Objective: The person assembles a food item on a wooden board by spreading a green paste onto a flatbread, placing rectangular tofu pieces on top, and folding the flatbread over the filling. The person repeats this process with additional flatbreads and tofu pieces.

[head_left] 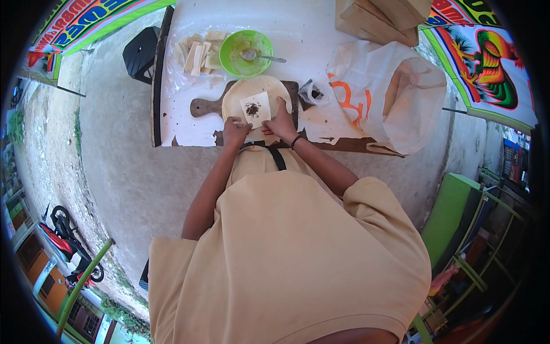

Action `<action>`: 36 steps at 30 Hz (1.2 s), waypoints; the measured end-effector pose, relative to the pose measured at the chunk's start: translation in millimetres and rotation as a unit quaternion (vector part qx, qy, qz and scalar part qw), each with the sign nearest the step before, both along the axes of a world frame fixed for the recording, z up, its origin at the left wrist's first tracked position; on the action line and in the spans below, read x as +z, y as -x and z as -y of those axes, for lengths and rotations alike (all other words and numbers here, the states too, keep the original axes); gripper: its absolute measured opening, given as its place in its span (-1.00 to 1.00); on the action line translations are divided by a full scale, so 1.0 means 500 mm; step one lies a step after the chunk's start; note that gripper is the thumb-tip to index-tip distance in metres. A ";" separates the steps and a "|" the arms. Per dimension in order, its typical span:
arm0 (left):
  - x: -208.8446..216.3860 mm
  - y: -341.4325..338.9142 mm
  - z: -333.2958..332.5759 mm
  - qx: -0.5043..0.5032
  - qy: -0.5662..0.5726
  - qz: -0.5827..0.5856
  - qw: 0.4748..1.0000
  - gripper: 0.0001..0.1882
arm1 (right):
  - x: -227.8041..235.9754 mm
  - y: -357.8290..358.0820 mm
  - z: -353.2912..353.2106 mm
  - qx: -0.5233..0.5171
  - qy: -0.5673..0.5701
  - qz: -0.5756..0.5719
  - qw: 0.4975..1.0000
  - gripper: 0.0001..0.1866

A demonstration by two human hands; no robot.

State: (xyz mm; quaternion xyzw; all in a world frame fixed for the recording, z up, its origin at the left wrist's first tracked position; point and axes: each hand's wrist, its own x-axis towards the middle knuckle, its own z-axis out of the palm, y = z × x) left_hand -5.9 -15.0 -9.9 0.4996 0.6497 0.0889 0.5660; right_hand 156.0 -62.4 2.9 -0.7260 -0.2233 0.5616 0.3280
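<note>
One wrapper [256, 109], two hands [281, 123].

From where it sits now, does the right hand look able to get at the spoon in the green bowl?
Probably yes. The right hand rests on the near edge of the square wrapper, and the spoon lies in the green bowl just beyond the round board, handle pointing right. Nothing stands between them.

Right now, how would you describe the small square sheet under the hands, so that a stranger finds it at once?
Start at the white table, then find the wooden board with a round pale plate on it. The square wrapper lies on this plate, touched by the left hand and right hand. Only it carries dark filling.
</note>
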 end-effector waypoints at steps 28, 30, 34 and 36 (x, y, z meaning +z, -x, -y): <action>-0.012 -0.008 -0.095 -0.151 -0.253 -0.020 0.955 -0.80 | -0.085 -0.108 -0.029 0.056 -0.088 0.158 0.982 -0.70; -0.018 -0.016 -0.100 -0.150 -0.264 -0.009 0.953 -0.80 | -0.068 -0.092 -0.039 0.011 -0.069 0.106 0.992 -0.72; -0.006 -0.033 -0.105 -0.162 -0.301 0.005 0.940 -0.82 | -0.049 -0.079 -0.048 -0.058 -0.048 0.005 0.997 -0.74; 0.002 -0.035 -0.105 -0.182 -0.345 0.011 0.921 -0.84 | -0.046 -0.078 -0.044 -0.062 -0.059 -0.022 0.996 -0.73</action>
